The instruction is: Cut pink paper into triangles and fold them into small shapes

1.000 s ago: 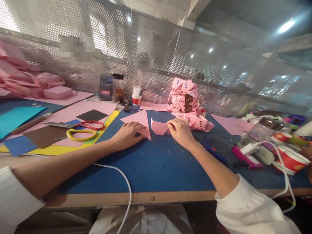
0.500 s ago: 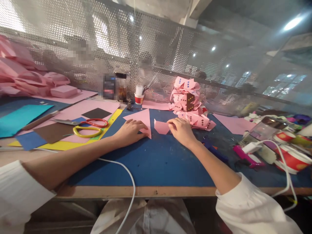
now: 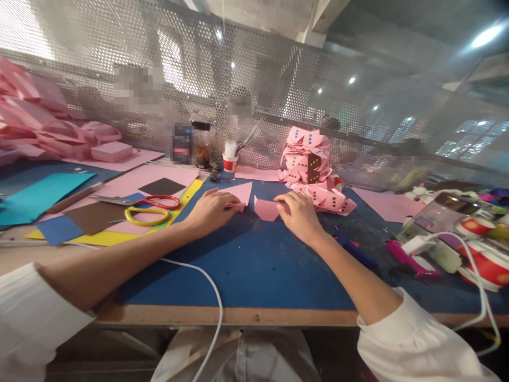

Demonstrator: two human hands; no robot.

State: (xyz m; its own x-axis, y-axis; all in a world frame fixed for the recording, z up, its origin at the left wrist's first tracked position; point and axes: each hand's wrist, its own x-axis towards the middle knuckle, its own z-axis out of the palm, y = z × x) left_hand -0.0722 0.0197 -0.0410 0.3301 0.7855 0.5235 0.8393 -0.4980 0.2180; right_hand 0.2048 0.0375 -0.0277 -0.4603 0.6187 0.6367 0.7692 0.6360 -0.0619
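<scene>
My left hand (image 3: 211, 209) pinches the near corner of a pink paper triangle (image 3: 239, 191) and lifts that edge off the blue table mat (image 3: 254, 265). My right hand (image 3: 299, 215) rests just to its right, fingertips pressing on a smaller pink paper piece (image 3: 265, 208) that stands partly folded on the mat. The two pieces lie a short gap apart. Behind my right hand rises a pile of pink paper dice (image 3: 310, 170) with dark dots.
Scissors with red and yellow handles (image 3: 149, 209) lie on coloured sheets at the left, near a brown sheet (image 3: 91, 217). A jar (image 3: 202, 144) and small cup (image 3: 229, 159) stand by the perforated metal screen. A glue gun (image 3: 409, 260), cups and a white cable crowd the right.
My left hand has lifted and pulled the triangle's near corner up, so the triangle looks shorter. The right hand has stayed on the small piece. The camera view shifted slightly.
</scene>
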